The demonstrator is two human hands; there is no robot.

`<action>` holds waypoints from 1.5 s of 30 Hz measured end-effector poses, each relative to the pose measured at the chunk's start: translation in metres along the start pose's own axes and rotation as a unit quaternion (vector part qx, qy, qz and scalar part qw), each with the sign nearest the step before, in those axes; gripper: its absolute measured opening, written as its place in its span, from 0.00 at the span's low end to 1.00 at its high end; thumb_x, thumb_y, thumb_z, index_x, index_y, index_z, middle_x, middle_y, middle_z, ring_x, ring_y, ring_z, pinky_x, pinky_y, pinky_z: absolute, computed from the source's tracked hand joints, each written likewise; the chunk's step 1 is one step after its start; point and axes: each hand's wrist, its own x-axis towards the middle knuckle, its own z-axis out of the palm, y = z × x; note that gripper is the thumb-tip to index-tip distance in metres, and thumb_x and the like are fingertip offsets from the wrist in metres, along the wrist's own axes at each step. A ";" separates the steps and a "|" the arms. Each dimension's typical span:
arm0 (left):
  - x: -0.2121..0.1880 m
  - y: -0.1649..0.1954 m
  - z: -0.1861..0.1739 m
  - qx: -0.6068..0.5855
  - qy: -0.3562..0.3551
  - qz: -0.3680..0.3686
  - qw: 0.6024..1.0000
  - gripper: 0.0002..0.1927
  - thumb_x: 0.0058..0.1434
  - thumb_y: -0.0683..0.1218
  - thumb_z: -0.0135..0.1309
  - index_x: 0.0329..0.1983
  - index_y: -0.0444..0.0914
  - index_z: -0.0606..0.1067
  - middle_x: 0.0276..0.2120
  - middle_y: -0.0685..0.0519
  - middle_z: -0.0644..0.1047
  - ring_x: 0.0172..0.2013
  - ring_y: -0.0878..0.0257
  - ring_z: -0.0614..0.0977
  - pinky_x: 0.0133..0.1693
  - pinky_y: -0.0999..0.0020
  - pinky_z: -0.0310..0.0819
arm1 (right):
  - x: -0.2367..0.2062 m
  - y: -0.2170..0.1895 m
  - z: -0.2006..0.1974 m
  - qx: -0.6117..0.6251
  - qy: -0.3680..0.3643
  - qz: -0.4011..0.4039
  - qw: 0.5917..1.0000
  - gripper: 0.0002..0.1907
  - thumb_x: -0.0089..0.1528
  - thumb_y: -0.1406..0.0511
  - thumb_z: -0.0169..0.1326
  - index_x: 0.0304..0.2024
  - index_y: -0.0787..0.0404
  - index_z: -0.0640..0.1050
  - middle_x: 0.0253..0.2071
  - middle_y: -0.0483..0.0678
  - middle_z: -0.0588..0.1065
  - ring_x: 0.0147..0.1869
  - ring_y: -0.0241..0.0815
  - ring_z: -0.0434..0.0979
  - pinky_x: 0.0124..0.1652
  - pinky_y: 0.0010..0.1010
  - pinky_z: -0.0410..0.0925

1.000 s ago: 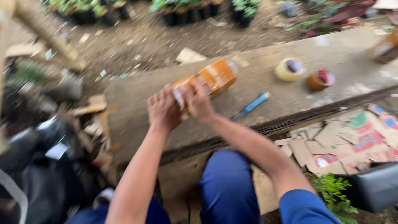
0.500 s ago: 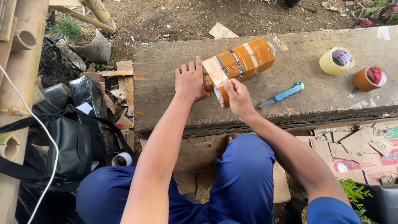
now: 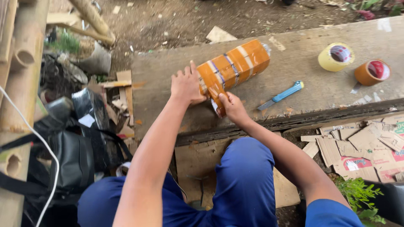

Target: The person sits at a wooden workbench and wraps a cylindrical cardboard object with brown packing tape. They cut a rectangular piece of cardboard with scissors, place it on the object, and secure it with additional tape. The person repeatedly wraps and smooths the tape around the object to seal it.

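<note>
Lying at a slant on the weathered wooden plank (image 3: 294,101), the orange tape-wrapped parcel (image 3: 233,67) has its near-left end held between both hands. The left hand (image 3: 186,86) rests flat against that end, fingers spread and pressing on the wrapping rather than curled round it. The right hand (image 3: 232,108) pinches a loose strip of orange tape (image 3: 215,94) at the parcel's near corner between thumb and fingertips. A blue utility knife (image 3: 281,96) lies on the plank just right of the hands, blade out. Further right, near the plank's end, a yellow tape roll (image 3: 336,57) and a brown tape roll (image 3: 372,72) sit side by side. Torn cardboard scraps (image 3: 362,143) litter the ground below the plank on the right, and a black bag (image 3: 75,159) lies to the left.
</note>
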 end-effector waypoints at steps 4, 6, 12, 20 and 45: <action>-0.011 0.007 -0.001 0.047 0.101 0.126 0.986 0.61 0.53 0.69 0.60 0.77 0.37 0.41 0.76 0.44 0.48 0.74 0.45 0.49 0.66 0.33 0.48 | 0.000 -0.005 -0.006 0.034 0.006 0.081 0.996 0.16 0.71 0.57 0.45 0.43 0.63 0.74 0.24 0.47 0.72 0.22 0.38 0.72 0.24 0.32 0.68; -0.013 0.011 0.005 0.156 0.175 0.254 0.938 0.50 0.61 0.62 0.54 0.78 0.43 0.45 0.76 0.48 0.47 0.76 0.50 0.47 0.71 0.42 0.45 | -0.003 -0.007 -0.009 0.036 0.011 0.121 0.992 0.15 0.71 0.57 0.45 0.46 0.62 0.74 0.27 0.47 0.74 0.25 0.38 0.75 0.28 0.32 0.70; -0.008 0.011 0.011 0.088 0.168 0.332 0.924 0.41 0.64 0.52 0.48 0.78 0.44 0.47 0.77 0.50 0.47 0.75 0.55 0.49 0.71 0.50 0.43 | -0.021 0.002 -0.016 0.004 -0.002 0.031 1.000 0.16 0.71 0.60 0.47 0.54 0.64 0.75 0.43 0.44 0.79 0.44 0.30 0.78 0.45 0.26 0.71; -0.024 0.019 0.010 -0.035 0.206 0.298 0.931 0.45 0.57 0.45 0.47 0.78 0.35 0.47 0.76 0.43 0.51 0.75 0.52 0.53 0.72 0.52 0.47 | -0.034 0.004 -0.023 -0.091 0.006 -0.025 0.996 0.17 0.71 0.59 0.46 0.53 0.65 0.75 0.45 0.44 0.78 0.48 0.30 0.75 0.50 0.26 0.69; -0.061 0.057 0.086 -0.746 0.141 0.095 0.644 0.53 0.58 0.50 0.65 0.79 0.43 0.45 0.63 0.44 0.70 0.56 0.57 0.79 0.57 0.61 0.76 | -0.052 -0.067 -0.162 -0.729 -0.005 -0.159 0.666 0.15 0.60 0.69 0.50 0.50 0.52 0.76 0.58 0.47 0.74 0.68 0.48 0.70 0.69 0.54 0.53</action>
